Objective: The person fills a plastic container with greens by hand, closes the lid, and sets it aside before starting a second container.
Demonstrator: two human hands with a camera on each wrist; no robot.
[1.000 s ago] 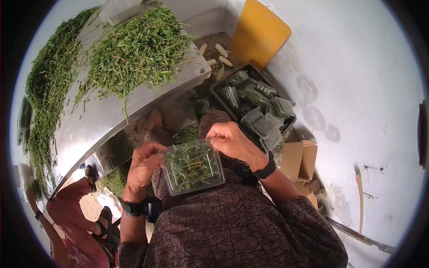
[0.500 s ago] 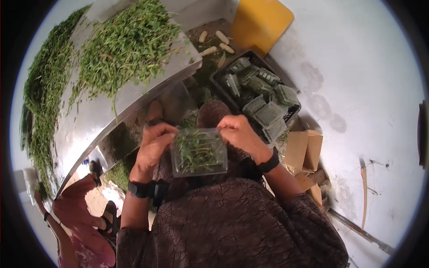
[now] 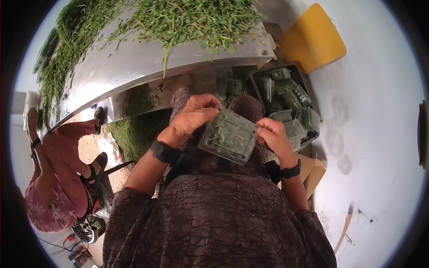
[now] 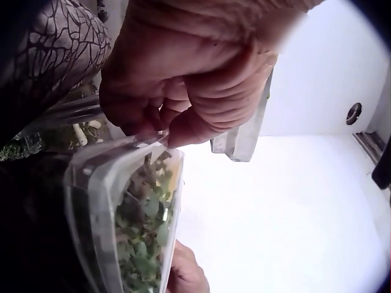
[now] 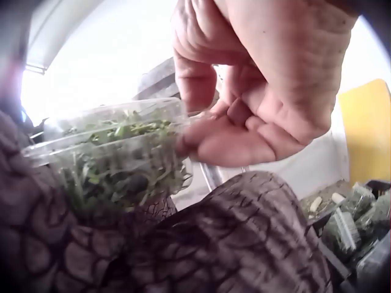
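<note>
A clear plastic clamshell box (image 3: 229, 138), lid over its base, holds leafy green sprigs above the person's lap. The left hand (image 3: 198, 115) pinches the box's upper left corner between thumb and fingers. On the opposite side, the right hand (image 3: 275, 136) pinches the rim with its thumb and curled fingers. In the left wrist view, the left fingertips meet right at the edge of the box (image 4: 134, 226). The right wrist view shows the box (image 5: 116, 159) side-on, greens filling it, with the right hand (image 5: 244, 97) gripping its near corner.
A metal table (image 3: 134, 60) carries a heap of loose greens (image 3: 201, 22). A black crate (image 3: 257, 91) of filled boxes stands right of the knees, by a yellow board (image 3: 313, 38) and a cardboard box (image 3: 313, 172). Another person (image 3: 58, 178) sits at the left.
The box has turned clockwise and shifted right and up in the head view, with both hands still pinching it. The head view has swung left, so the table and crate appear further right.
</note>
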